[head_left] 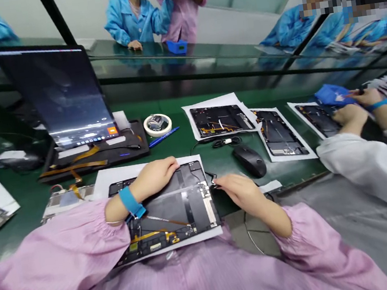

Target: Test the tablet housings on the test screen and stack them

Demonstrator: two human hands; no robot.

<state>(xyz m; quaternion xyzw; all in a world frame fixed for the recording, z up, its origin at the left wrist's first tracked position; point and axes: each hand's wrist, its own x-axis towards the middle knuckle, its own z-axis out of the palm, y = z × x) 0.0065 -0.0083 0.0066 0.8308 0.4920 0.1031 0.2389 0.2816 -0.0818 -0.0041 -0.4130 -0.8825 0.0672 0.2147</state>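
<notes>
Your left hand (pixel 151 180) lies released, fingers flat on the opened tablet chassis (pixel 174 214); the chassis sits on white paper (pixel 104 183) at the near edge of the worktop (pixel 176 147). Your right hand (pixel 245 196) is at the chassis's far corner, fingertips (pixel 220 183) on a thin black cable (pixel 213 178); whether they grip it is unclear.

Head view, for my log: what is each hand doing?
Left hand: open, resting on the tablet frame.
Right hand: seems to pinch a thin black cable.

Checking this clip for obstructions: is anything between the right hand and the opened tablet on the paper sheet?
Nothing visible does. The right hand sits at the edge of the opened tablet, with only a thin black cable beside its fingertips. The left hand rests on the tablet farther left.
</notes>
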